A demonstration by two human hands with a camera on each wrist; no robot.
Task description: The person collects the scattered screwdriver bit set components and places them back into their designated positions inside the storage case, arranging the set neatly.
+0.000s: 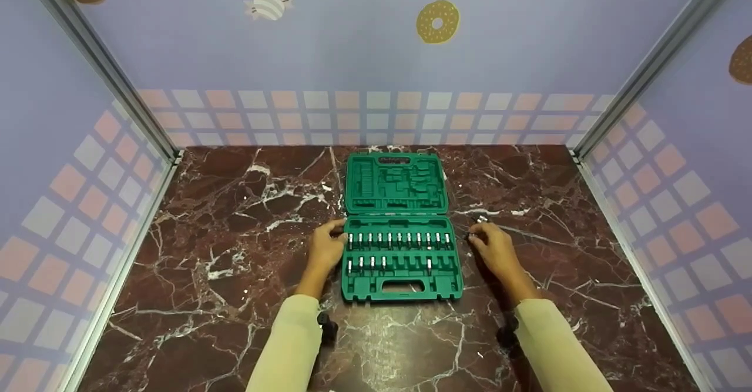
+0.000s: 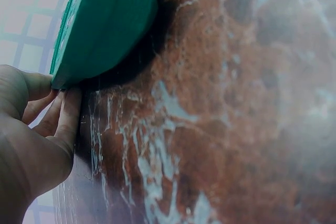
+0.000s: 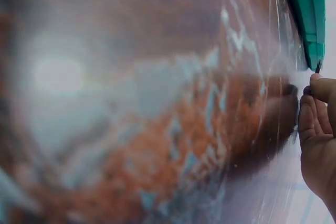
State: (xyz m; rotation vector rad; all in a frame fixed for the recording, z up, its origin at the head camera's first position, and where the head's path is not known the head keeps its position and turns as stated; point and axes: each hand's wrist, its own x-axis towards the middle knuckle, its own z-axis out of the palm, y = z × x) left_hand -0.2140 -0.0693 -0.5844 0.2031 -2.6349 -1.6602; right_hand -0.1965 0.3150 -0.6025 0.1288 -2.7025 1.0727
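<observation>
An open green plastic tool case [image 1: 403, 289] lies on the table, its empty moulded lid [image 1: 395, 183] folded back. Small silver bits [image 1: 389, 240] stand across its upper row; the lower row has several at the left, one farther right, and bare slots between. My left hand [image 1: 326, 245] is at the case's left side, pinching its edge between thumb and fingers, as the left wrist view shows. Just right of the case, low over the table, my right hand [image 1: 493, 250] pinches a small dark piece [image 3: 318, 66] in its fingertips; its kind cannot be told.
Small shiny metal pieces [image 1: 482, 219] lie just beyond my right fingertips. The dark red marbled table [image 1: 235, 321] is bounded by a patterned back wall [image 1: 352, 57] and side walls with metal rails [image 1: 634, 286].
</observation>
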